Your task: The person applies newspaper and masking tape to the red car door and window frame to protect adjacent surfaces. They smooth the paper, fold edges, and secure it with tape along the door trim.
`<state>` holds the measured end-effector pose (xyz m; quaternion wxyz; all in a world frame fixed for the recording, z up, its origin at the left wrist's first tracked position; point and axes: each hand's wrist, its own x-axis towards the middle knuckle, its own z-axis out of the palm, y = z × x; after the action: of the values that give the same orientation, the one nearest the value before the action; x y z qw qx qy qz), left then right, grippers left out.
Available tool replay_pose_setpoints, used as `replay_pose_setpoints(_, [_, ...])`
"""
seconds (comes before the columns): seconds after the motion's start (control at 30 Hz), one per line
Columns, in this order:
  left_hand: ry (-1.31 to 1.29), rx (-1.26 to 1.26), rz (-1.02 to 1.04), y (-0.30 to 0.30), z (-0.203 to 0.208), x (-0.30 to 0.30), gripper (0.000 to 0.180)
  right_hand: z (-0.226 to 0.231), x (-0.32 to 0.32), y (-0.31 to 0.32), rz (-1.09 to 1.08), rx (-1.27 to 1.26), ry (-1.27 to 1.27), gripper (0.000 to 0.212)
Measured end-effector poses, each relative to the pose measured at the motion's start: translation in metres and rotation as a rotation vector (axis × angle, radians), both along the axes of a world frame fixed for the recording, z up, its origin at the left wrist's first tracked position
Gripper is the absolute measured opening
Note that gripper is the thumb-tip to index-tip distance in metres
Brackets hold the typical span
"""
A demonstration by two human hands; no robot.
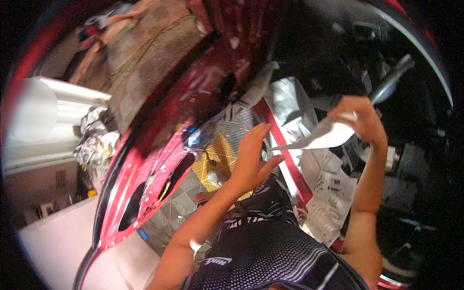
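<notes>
My right hand (360, 118) is closed on one end of a thin white strip (326, 137) that looks like paper; its narrow end reaches left toward my other hand. My left hand (253, 157) is open, its fingers stretched upward and its thumb apart, just left of the strip's tip. I cannot tell whether they touch. Below the strip runs the red door sill (290, 176) of a car. Printed paper sheets (331, 203) cover the area beside the sill, and a silvery-white sheet (287, 104) lies farther up.
A red car door (145, 188) with cut-out openings stands wide on my left. Between door and sill is a tiled floor (169, 217) with a yellow patterned piece (210, 169). Crumpled foil-like wrapping (96, 145) sits beyond the door. The dark car interior fills the right.
</notes>
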<state>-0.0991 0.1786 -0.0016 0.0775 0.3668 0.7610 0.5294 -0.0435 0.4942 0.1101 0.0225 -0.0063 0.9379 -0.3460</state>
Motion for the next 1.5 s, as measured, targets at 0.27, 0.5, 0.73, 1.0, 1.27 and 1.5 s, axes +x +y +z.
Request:
replay_pose_setpoints(0.27, [-0.659,0.159,-0.015,0.128,-0.258,0.008,0.027,-0.203,-0.102,0.058,0.181,0.392,-0.141,0.026])
replay_pose_setpoints(0.5, [-0.733,0.335,0.12,0.183,-0.425,-0.029,0.039,-0.382,-0.158,0.079,0.158,0.73,-0.111,0.04])
replay_pose_setpoints(0.73, [-0.35,0.502,0.255,0.218,-0.503,-0.063,0.027,-0.427,-0.177,0.085,0.151,0.963,0.064,0.04])
replay_pose_setpoints(1.0, [-0.143,0.293,0.386,0.214,-0.541,-0.074,0.026,-0.48,-0.176,0.096,0.17,1.087,0.172,0.04])
replay_pose_setpoints(1.27, [0.133,0.271,0.646,0.228,-0.553,-0.091,0.028,-0.517,-0.17,0.08,0.139,1.165,0.299,0.04])
replay_pose_setpoints(1.5, [0.067,0.242,0.612,0.239,-0.56,-0.136,0.031,-0.532,-0.188,0.056,0.284,1.156,0.391,0.041])
